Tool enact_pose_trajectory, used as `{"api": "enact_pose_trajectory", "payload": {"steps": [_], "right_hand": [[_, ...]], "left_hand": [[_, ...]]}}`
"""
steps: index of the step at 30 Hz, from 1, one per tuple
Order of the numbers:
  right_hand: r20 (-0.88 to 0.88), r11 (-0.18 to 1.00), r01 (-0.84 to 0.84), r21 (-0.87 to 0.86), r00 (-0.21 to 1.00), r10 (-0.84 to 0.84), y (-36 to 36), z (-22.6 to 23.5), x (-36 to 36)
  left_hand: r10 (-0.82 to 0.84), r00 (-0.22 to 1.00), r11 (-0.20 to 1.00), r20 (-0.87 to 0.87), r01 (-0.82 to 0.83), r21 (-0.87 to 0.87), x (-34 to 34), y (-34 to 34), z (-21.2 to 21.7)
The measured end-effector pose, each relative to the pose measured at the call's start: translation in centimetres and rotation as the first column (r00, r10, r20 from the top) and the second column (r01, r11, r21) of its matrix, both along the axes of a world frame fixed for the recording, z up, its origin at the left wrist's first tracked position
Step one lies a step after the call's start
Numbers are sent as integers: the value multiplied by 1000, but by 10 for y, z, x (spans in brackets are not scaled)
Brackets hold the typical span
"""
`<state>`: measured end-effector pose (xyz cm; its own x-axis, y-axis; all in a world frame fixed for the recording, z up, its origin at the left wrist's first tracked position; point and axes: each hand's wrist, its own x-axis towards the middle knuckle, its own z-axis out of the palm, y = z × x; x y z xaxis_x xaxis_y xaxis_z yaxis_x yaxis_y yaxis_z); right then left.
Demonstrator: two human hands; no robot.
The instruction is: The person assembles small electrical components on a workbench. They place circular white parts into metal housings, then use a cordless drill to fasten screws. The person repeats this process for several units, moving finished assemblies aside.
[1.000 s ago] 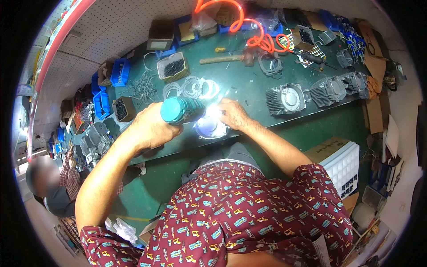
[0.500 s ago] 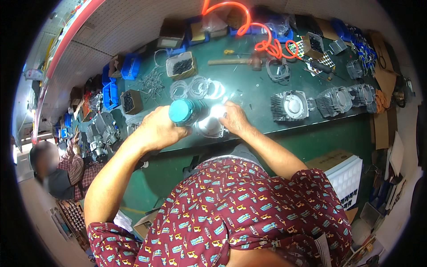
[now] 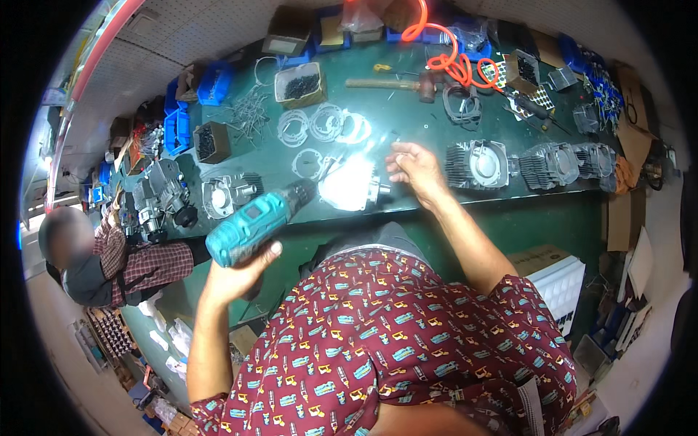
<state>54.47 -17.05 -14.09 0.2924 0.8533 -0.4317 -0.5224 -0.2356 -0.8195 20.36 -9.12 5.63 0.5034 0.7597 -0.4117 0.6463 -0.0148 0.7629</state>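
Note:
My left hand grips a teal cordless drill by its handle, low over the bench's near edge. The drill's dark chuck points toward a metal casting, which is washed out by bright light. Whether the bit touches the casting is hard to tell. My right hand hovers to the right of the casting, its fingers apart and holding nothing. Just beyond the casting lie a thin ring-shaped gasket and several larger flat rings.
Finned metal housings line the right side; another casting lies left. Farther back are a box of dark screws, a wooden-handled hammer and an orange coiled hose. A person is at far left.
The drill has swung from upright above the casting down and left, toward me, with my left hand. My right hand has come away from the casting to the right, fingers opened.

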Motion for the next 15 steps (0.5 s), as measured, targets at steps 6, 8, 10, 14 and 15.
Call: {"api": "enact_pose_trajectory", "payload": {"steps": [6, 8, 10, 14, 15], "right_hand": [[-220, 999, 5, 34, 976, 3, -5, 20, -31], [-245, 1000, 7, 30, 970, 1, -2, 25, -41], [-299, 999, 11, 38, 954, 1, 0, 26, -50], [-304, 999, 31, 43, 952, -16, 2, 32, -66], [-299, 999, 37, 34, 954, -25, 3, 36, -70]], "left_hand": [[158, 966, 978, 204, -125, -167, -36, -26, -33], [194, 957, 955, 215, -134, -265, -43, -26, -33], [214, 945, 957, 246, -152, -248, -51, -29, -35], [204, 939, 965, 277, -144, -220, -69, -27, -39], [201, 941, 964, 273, -142, -224, -74, -25, -40]]}}
